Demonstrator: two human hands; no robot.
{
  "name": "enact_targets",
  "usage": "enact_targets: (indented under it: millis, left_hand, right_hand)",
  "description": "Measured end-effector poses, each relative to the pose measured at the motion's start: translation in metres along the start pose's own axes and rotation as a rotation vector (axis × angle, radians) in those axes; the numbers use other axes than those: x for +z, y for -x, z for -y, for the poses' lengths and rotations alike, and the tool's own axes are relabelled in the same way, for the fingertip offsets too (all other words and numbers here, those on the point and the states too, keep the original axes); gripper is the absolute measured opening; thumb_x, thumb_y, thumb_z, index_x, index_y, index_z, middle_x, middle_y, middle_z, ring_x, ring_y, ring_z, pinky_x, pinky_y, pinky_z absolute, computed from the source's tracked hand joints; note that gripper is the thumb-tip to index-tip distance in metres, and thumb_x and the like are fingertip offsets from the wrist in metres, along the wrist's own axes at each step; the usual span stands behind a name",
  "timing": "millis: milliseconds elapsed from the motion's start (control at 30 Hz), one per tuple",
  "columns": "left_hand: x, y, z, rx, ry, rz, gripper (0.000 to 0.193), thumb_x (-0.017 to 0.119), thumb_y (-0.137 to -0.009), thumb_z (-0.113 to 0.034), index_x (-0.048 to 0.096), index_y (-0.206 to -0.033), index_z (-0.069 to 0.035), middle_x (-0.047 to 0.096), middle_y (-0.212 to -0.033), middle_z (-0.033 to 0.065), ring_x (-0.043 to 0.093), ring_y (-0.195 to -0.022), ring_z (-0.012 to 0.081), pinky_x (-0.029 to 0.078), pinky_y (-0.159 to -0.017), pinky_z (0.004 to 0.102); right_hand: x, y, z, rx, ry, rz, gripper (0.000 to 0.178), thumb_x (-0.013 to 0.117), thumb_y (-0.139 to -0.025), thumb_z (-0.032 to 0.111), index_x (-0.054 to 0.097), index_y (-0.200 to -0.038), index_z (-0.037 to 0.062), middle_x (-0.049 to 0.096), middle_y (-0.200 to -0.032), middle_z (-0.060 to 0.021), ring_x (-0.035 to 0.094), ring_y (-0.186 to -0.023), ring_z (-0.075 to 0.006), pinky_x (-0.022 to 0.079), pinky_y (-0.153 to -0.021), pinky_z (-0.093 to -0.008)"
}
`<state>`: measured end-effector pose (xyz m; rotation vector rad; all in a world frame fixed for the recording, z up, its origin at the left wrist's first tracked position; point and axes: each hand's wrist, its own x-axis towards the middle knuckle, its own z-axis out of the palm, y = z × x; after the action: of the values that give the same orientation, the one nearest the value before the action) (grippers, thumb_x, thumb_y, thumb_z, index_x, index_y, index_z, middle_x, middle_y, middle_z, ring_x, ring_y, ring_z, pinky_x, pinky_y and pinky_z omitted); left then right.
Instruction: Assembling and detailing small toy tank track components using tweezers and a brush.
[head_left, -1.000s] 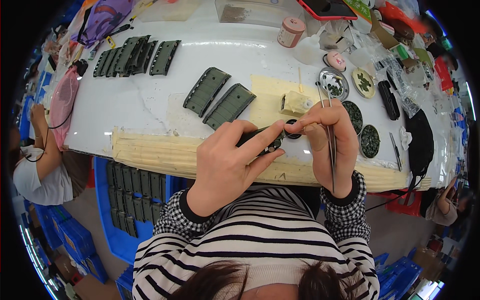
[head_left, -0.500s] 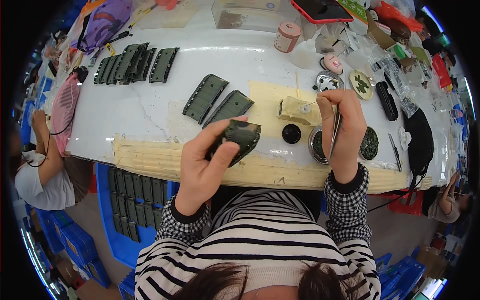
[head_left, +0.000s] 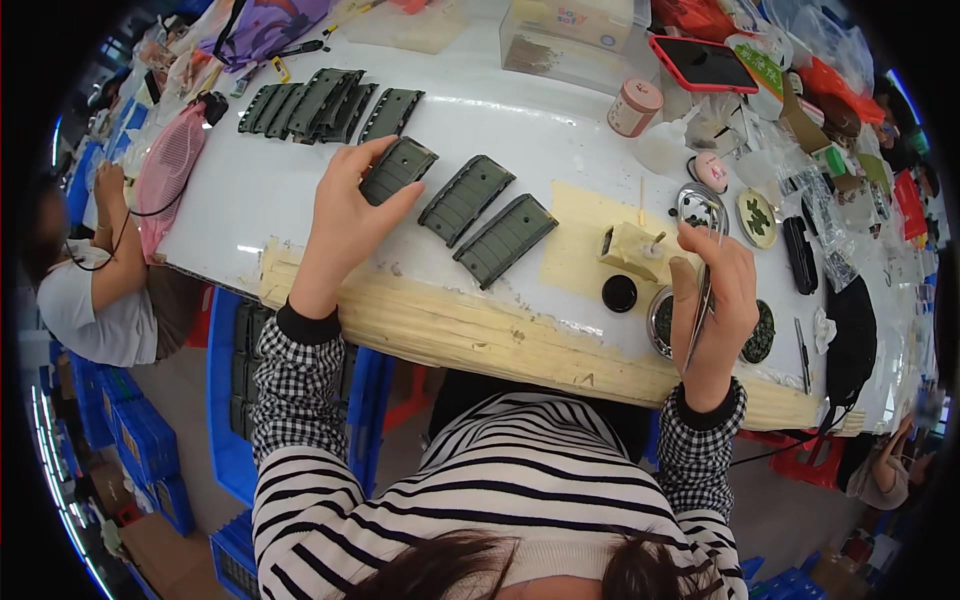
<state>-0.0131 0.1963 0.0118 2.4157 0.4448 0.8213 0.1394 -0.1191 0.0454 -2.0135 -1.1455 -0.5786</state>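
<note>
My left hand [head_left: 345,215] has its thumb and fingers around the edges of a dark green ribbed plastic panel [head_left: 401,168], held at or just over the table. Two more such panels [head_left: 467,200] lie slanted to its right. Silver tweezers [head_left: 703,318] rest inside my curled right hand [head_left: 728,300], whose thumb and forefinger are apart. That hand hovers above a round dish [head_left: 660,322] of small dark green pieces, partly hidden. Just left of it are a tape-wrapped block [head_left: 628,254] with a small stick in its opening and a round black cap [head_left: 619,293].
Several green panels [head_left: 310,105] lie stacked at the far left. Blue crates [head_left: 225,420] with more panels stand below the table edge. A pink tin [head_left: 635,107], a red-framed phone [head_left: 703,63], an oval dish [head_left: 757,218] and plastic bags crowd the right. Another person sits at left.
My left hand has carried the panel away from my body, left of the other two. My right hand has left the block's opening, where a stick now stands. The whole view has turned.
</note>
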Motion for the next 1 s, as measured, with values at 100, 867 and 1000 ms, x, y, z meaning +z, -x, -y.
enact_targets:
  millis: [100,867,1000]
  left_hand:
    - [0.008,-0.007,-0.013,-0.018,-0.066,0.047,0.050,0.078,-0.077,-0.019,0.059,-0.120,-0.002,0.067,-0.097,0.0133,0.064,-0.086,0.0220,0.050,-0.076,0.0297]
    - [-0.005,-0.043,-0.010,0.181,-0.104,-0.093,0.037,0.076,-0.074,-0.011,0.051,-0.100,-0.003,0.060,-0.093,0.0107,0.057,-0.085,0.0256,0.046,-0.077,0.0347]
    - [-0.012,0.015,-0.086,0.121,0.470,0.230,0.040,0.077,-0.069,0.000,0.050,-0.099,-0.004,0.062,-0.111,0.0138,0.059,-0.097,0.0197,0.047,-0.085,0.0303]
  right_hand:
    - [-0.004,0.003,0.004,-0.011,-0.009,0.013,0.034,0.073,-0.071,-0.001,0.067,-0.105,0.0033,0.064,-0.094,-0.0155,0.058,-0.090,-0.0322,0.047,-0.080,-0.0374]
    - [-0.015,0.018,0.011,0.113,-0.234,0.043,0.025,0.079,-0.069,0.005,0.058,-0.083,0.0044,0.066,-0.104,-0.0171,0.060,-0.097,-0.0337,0.047,-0.085,-0.0389]
    - [-0.010,0.012,0.031,0.057,-0.456,0.163,0.039,0.085,-0.065,0.014,0.053,-0.086,0.0061,0.061,-0.118,-0.0218,0.059,-0.103,-0.0357,0.047,-0.088,-0.0402]
